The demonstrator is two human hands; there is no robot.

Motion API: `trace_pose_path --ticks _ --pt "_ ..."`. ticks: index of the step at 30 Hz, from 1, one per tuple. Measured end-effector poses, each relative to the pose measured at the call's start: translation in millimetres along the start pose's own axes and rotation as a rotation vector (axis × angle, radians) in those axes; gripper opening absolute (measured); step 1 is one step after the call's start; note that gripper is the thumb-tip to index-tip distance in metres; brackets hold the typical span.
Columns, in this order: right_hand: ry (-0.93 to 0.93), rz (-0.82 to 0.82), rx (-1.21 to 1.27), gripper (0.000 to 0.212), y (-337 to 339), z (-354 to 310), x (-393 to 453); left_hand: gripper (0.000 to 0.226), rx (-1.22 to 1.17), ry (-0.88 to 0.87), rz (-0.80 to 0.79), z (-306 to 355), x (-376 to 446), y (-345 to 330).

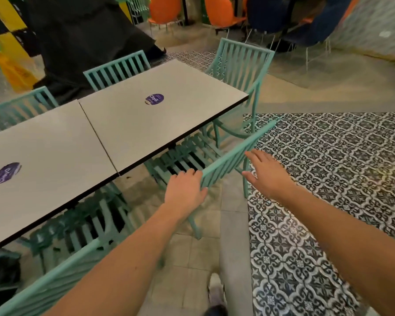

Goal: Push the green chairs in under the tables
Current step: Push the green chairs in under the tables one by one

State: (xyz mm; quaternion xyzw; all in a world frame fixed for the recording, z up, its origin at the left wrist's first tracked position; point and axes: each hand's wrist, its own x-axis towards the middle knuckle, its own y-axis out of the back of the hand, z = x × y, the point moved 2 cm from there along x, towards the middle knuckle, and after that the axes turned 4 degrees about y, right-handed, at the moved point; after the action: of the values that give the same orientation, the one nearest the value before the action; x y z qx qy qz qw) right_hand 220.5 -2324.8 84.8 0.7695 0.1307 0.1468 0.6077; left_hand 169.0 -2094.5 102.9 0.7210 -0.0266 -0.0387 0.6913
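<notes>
Floor (214, 258): plain beige tiles by the tables, black-and-white patterned tiles to the right.
Tables (146, 119): two grey tops pushed together, a purple round sticker (154, 99) on each.
Green chair (217, 165): seat partly under the right table's near edge, backrest toward the person.
Left hand (185, 190): curled round the backrest's top rail.
Right hand (267, 172): fingers spread, just beside the rail; contact unclear.

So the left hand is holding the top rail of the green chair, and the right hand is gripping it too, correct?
Not quite. In the head view the left hand does hold the top rail of the green chair, but the right hand is not gripping it: its fingers are spread open, beside the chair's back.
</notes>
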Motion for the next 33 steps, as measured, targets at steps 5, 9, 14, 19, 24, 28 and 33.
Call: trace_pose_path --ticks 5,9,14,19,24,28,33 --pt "0.050 -0.056 -0.026 0.065 -15 39 54 0.049 0.006 0.016 -0.073 15 69 -30" --pt "0.111 -0.115 -0.017 0.065 -23 64 95 0.048 -0.002 0.046 -0.147 26 114 -46" --pt "0.175 -0.167 -0.024 0.066 -35 101 131 0.051 -0.020 0.058 -0.242 39 150 -62" --pt "0.203 -0.298 -0.013 0.067 -46 151 177 0.047 -0.039 0.190 -0.373 49 170 -75" --pt "0.229 -0.370 -0.042 0.057 -61 192 202 0.035 -0.147 0.433 -0.385 51 161 -98" --pt "0.259 -0.377 -0.060 0.049 -63 202 215 0.035 -0.189 0.515 -0.350 47 150 -101" --pt "0.259 -0.354 -0.085 0.048 -71 200 217 0.036 -0.176 0.520 -0.411 35 147 -104"
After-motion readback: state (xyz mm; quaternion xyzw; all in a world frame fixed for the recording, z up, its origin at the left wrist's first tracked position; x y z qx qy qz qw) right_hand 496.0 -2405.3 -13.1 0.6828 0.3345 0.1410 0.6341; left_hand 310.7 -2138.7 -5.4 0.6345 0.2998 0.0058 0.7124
